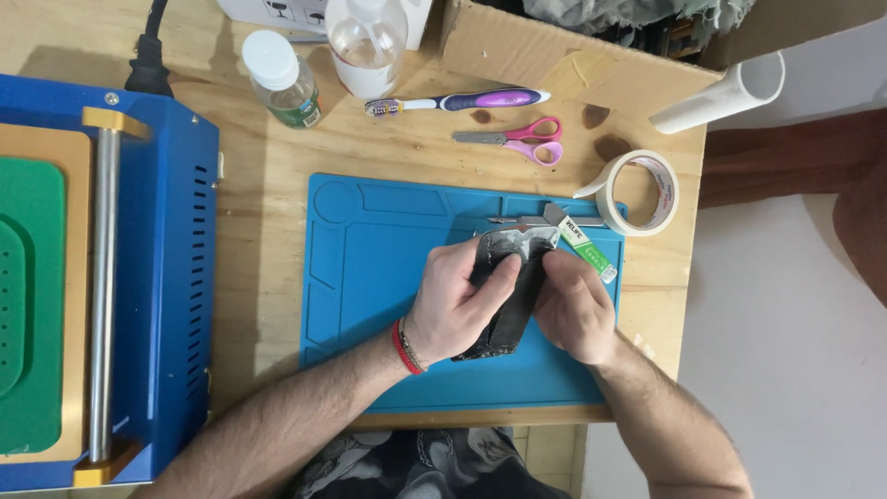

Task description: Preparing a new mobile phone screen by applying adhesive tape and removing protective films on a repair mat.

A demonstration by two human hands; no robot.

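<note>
Your left hand (457, 300) and your right hand (575, 310) are both closed around a dark, flat phone-like slab (506, 310), which you hold tilted just above the blue work mat (370, 277). The left hand's fingers (494, 277) curl over its left edge and face; the right hand wraps the other edge from the right. The slab's top end is pale and shiny (it looks scuffed or cracked, though the detail is too small to be sure), and its lower end pokes out between your wrists. A red band (404, 349) and a thin bracelet sit on your left wrist.

The mat lies on a light wooden worktop (268, 222). Just beyond your fingertips, on the mat's far edge, lie a slim metal tool (517, 220) and a small white and green tube (587, 249), the tube close beside your right hand. A roll of white tape (637, 192) rests at the mat's far right corner. Farther back you have pink-handled scissors (522, 139), a purple and white toothbrush (457, 102), a small capped bottle (282, 79) and a larger clear bottle (367, 42). To your left stands a blue machine (176, 277) with a green pad and a steel roller, well apart from the mat. A white tube (725, 92) hangs over the worktop's far right edge.
</note>
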